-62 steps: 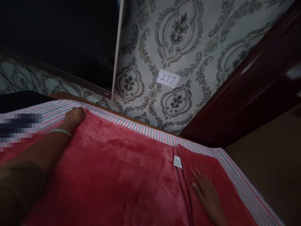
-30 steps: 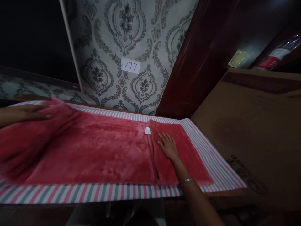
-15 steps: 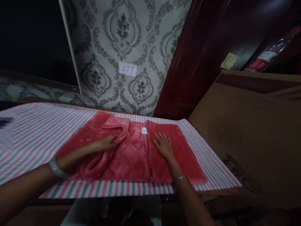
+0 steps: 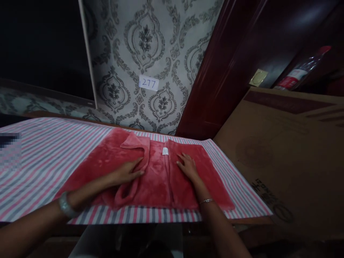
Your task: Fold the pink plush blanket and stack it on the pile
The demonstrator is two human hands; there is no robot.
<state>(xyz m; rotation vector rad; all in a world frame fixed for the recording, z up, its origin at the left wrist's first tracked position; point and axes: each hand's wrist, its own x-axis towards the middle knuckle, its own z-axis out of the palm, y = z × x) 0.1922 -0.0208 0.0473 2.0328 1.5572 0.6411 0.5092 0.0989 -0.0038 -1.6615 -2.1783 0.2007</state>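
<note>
Head view: we see a red plush blanket (image 4: 157, 179) on a striped cloth (image 4: 53, 154) that covers the worktop (image 4: 255, 220). Its right panel lies folded inward and flat, a white label (image 4: 165, 151) beside the fold's edge. The left part is also doubled over, but loosely: its edge curls, its near corner bunches, and a strip of blanket shows between the two folds. So we judge the right fold done and the left one not yet smoothed.

Our left hand (image 4: 126, 173) reaches in from the lower left, thumb and fingers parted at the curled edge; we cannot tell whether it pinches any fabric. Our right hand (image 4: 188, 167) rests palm down on the right panel, fingers spread, gripping nothing.
</note>
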